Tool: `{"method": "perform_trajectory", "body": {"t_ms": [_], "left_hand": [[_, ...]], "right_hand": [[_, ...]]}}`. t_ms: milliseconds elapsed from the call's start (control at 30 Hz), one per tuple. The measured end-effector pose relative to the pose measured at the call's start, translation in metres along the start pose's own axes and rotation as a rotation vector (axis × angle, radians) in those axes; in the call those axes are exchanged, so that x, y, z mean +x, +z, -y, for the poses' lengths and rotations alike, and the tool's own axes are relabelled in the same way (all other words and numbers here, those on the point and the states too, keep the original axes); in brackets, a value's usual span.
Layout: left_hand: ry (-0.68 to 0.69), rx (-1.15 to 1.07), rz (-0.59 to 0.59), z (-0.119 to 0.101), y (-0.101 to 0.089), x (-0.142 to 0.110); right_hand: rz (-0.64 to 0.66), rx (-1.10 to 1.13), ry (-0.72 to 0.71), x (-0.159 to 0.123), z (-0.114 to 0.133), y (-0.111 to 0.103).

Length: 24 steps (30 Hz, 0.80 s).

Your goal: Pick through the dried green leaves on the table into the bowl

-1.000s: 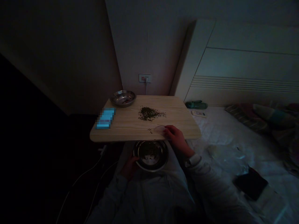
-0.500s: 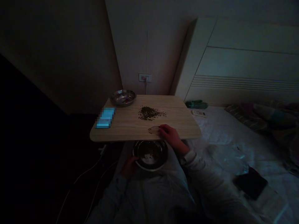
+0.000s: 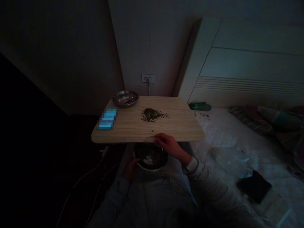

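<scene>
My left hand [image 3: 130,168] is closed on the rim of a steel bowl [image 3: 153,167], held over my lap just under the table's near edge. Dark grains lie in the bowl. Above it, at the edge of the wooden table [image 3: 128,131], my right hand [image 3: 169,144] pinches a thin, see-through flat piece [image 3: 149,138], whose kind I cannot make out. A few loose grains [image 3: 152,130] lie just beyond its fingers. Farther back a heap of small greenish grains, like mung beans [image 3: 150,114], is spread on the tabletop.
Another steel bowl [image 3: 125,98], with something small inside, stands at the table's back left corner. A lit phone [image 3: 107,119] lies at the left edge. On the bed to the right are a remote control [image 3: 202,115], a green bottle [image 3: 199,106] and a dark flat object [image 3: 254,186].
My right hand has drawn the see-through piece toward me and left to the table edge, and grains near it are fewer. The bowl in my left hand has shifted slightly left.
</scene>
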<state>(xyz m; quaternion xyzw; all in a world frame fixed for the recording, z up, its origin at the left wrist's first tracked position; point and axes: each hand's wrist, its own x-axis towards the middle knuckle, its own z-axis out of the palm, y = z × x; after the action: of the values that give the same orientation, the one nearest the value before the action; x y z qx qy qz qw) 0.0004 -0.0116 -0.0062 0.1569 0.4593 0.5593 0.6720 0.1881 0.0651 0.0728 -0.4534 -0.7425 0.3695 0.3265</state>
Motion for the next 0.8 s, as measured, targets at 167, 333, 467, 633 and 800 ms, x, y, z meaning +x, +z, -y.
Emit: {"method": "perform_trajectory", "body": {"t_ms": [167,333,467,633,800], "left_hand": [[-0.051,-0.009,-0.041,-0.004,0.004,-0.003],[-0.049,-0.027,-0.036,-0.001,0.002,-0.002],[-0.045,-0.038,-0.045,0.001,0.0,0.0],[-0.047,-0.042,-0.044,-0.004,0.005,-0.003],[-0.039,-0.041,-0.036,-0.005,0.008,-0.006]], "right_hand": [[-0.089,-0.017,0.025,-0.005,-0.006,-0.015],[-0.167,0.002,0.067,-0.003,-0.012,-0.025],[-0.183,-0.022,0.07,0.002,-0.012,-0.022],[-0.219,-0.124,0.08,0.005,-0.014,-0.017],[-0.273,-0.178,0.087,0.005,-0.017,-0.019]]}}
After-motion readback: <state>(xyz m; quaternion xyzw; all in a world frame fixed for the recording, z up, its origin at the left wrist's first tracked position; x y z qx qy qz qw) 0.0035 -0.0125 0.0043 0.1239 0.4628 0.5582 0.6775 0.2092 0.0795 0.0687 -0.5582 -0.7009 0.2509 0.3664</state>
